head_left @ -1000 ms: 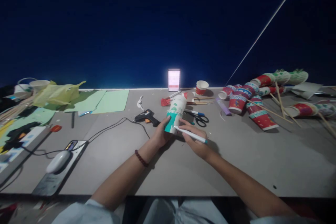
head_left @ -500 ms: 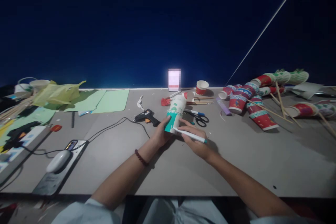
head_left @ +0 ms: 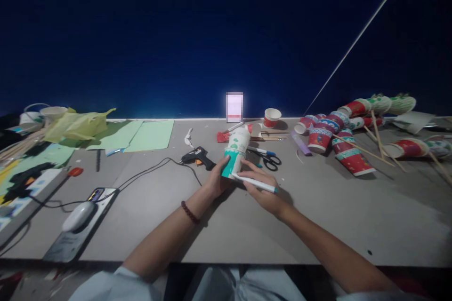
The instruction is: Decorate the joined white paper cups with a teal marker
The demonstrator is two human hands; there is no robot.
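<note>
My left hand (head_left: 216, 181) is wrapped round the teal lower end of a stack of white and teal paper cups (head_left: 235, 150) that leans away from me on the grey table (head_left: 353, 216). My right hand (head_left: 263, 193) rests just right of the stack and pinches a white marker with a teal cap (head_left: 254, 183), whose tip lies against the bottom cup. A bead bracelet (head_left: 189, 212) sits on my left wrist.
Behind the cups lie a black glue gun (head_left: 197, 156) with its cord, black scissors (head_left: 269, 161) and a blue pen (head_left: 261, 151). Red patterned cups on wooden sticks (head_left: 339, 146) crowd the right. Green paper sheets (head_left: 150, 135), a yellow bag (head_left: 76, 124) and a mouse (head_left: 78, 216) are at left.
The marker in my right hand has shifted slightly toward the cup stack and lies flatter. Both hands otherwise stay where they were.
</note>
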